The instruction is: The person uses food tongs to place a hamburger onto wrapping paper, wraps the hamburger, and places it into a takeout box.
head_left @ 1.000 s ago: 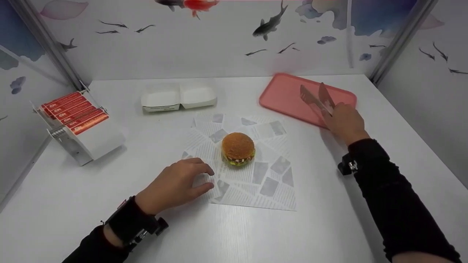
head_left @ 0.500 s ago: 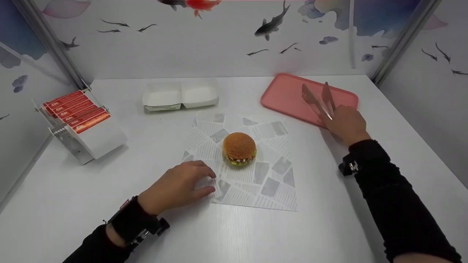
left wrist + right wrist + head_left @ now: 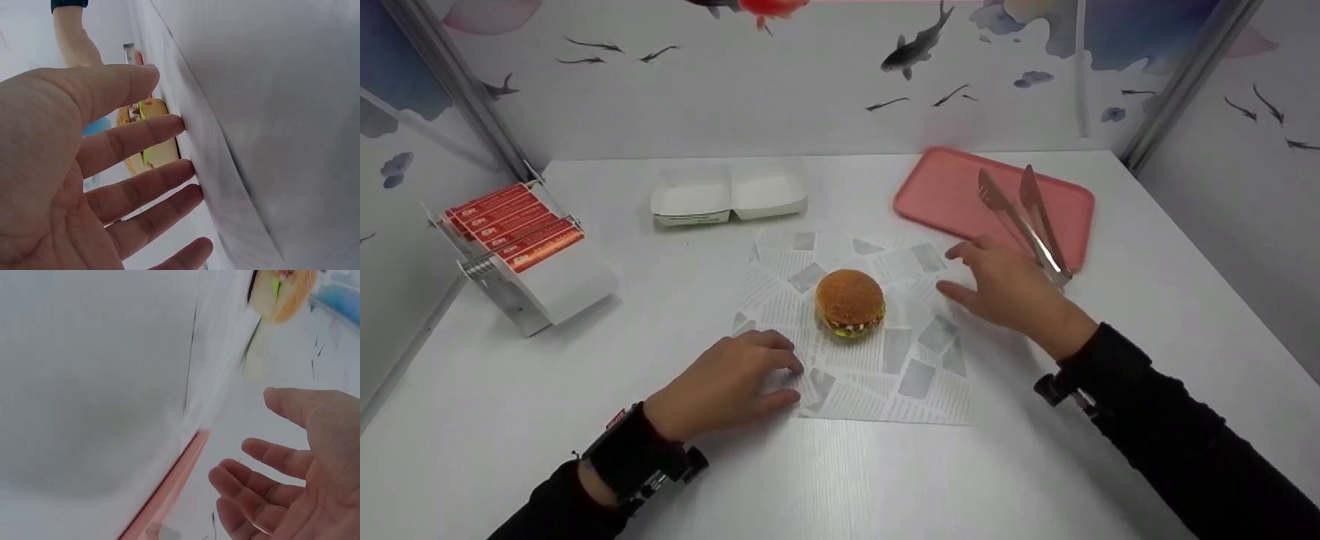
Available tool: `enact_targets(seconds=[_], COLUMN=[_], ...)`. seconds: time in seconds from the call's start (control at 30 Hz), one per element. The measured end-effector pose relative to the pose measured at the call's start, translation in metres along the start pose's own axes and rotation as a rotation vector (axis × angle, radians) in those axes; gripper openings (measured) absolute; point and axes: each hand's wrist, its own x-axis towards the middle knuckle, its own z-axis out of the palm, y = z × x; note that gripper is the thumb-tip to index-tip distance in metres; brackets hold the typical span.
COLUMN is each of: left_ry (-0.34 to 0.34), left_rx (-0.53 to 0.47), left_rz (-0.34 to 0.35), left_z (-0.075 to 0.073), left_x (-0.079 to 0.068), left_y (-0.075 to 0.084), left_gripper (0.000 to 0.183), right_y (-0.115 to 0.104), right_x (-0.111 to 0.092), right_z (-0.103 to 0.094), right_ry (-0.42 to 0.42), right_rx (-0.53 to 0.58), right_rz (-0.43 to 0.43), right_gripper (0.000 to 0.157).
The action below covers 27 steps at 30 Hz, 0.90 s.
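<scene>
"In the middle of the tabletop (image 3: 840, 480), the burger (image 3: 850, 300) sits upright on the printed paper (image 3: 877, 390). How do your hands stand around it?"

"Your left hand (image 3: 727, 386) is at the paper's left edge, its fingers (image 3: 132, 140) apart and holding nothing; whether they press the sheet, I can't tell. Your right hand (image 3: 1012, 289) is at the right side, fingers apart too, just beside the tongs (image 3: 1026, 231) on the tray (image 3: 941, 180)."

"So the step in hand looks like taking the paper from both sides. Your best approach?"

"Come in low, pinch only the paper, and steady both edges evenly; if you tug one side, the burger could slide or tip."
</scene>
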Motion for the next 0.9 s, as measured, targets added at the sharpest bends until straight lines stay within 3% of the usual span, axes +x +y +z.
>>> enact_targets(seconds=[0.17, 0.37, 0.47, 0.57, 0.73, 0.9], left_ry=[0.011, -0.014, -0.042, -0.076, -0.070, -0.034], left_rx=[0.018, -0.009, -0.071, -0.095, -0.013, 0.041], left_rz=[0.042, 0.046, -0.018, -0.136, -0.315, -0.441], left_z=[0.000, -0.003, -0.013, -0.029, -0.054, -0.062], left_x=[-0.001, -0.003, 0.002, 0.011, 0.039, 0.068], left_y=[0.003, 0.004, -0.006, -0.023, -0.060, -0.091], left_gripper=[0.023, 0.024, 0.025, 0.028, 0.030, 0.028], right_y=[-0.020, -0.018, -0.018, -0.019, -0.018, -0.018], right_x=[-0.009, -0.013, -0.014, -0.016, -0.018, -0.019], right_z=[0.019, 0.031, 0.031, 0.031, 0.030, 0.030], right_ry=[-0.133, -0.177, -0.180, -0.184, -0.184, -0.182], right_rx=[-0.045, -0.068, -0.063, -0.064, -0.057, -0.046], right_rz=[-0.135, -0.205, -0.205, -0.201, -0.195, -0.196], right_gripper=[0.067, 0.062, 0.060, 0.060, 0.060, 0.060])
